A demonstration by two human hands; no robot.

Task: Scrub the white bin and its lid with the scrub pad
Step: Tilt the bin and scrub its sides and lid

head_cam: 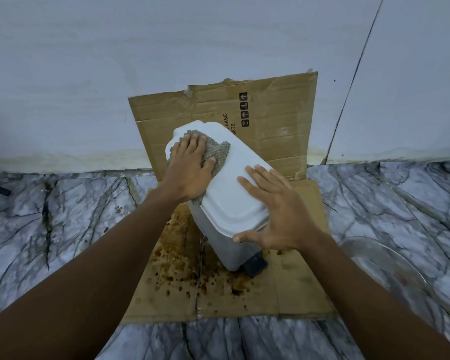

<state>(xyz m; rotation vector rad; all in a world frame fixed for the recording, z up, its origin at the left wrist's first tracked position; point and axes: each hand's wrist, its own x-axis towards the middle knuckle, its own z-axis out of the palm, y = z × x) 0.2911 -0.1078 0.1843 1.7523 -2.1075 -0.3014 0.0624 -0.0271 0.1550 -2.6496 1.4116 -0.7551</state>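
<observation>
Head view: our left hand (pixel 192 168), fingers flat, presses the grey scrub pad (pixel 216 152) onto the white plastic bin's lid (pixel 234 183); our right hand (pixel 276 211), fingers splayed, steadies its near corner.

White bin (pixel 220 245) upright on stained cardboard (pixel 283 294), lid (pixel 234 183) closed on top. Left hand (pixel 190 172) flat on grey scrub pad (pixel 217 152), pressing it onto far end of lid. Right hand (pixel 278 209) spread over near right corner of lid, thumb along front edge. Black pedal (pixel 255 265) at bin's base. Cardboard back flap leaning against pale wall (pixel 89 74). Marbled floor (pixel 50 229) all round. Clear bowl (pixel 390 271) at right, apart from bin.
</observation>
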